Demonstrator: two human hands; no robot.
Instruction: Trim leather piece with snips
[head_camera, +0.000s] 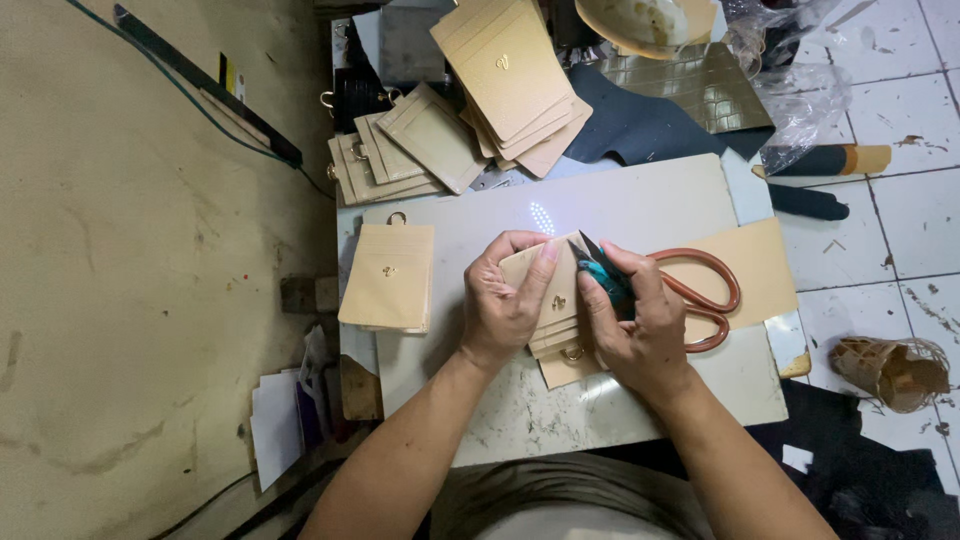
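1. Mid-job by the look of it: left hand (505, 305) clamped round a small stack of beige card holders (548, 300), thumb and fingers pinching the near-left edge.
2. Right hand (640, 325) closed on a little teal-handled snipping tool (600, 275), dark tip poking up at the far edge of the top holder. Probably trimming or tidying that edge, though hard to tell exactly what's being cut.
3. Stack sits in hand just above the white work slab (640, 205), roughly centre.
4. Looks-done pile: one finished-looking holder with ring (388, 277) lying flat on the left of the slab, plus fanned heaps of beige pieces (450, 125) at the far side. No telling from here which heaps are trimmed and which aren't.
5. Big scissors with brown handles (705, 295) parked just right of the hands, on a tan sheet (765, 265), untouched.
6. Guess: somewhere in the middle, several in hand left to go.
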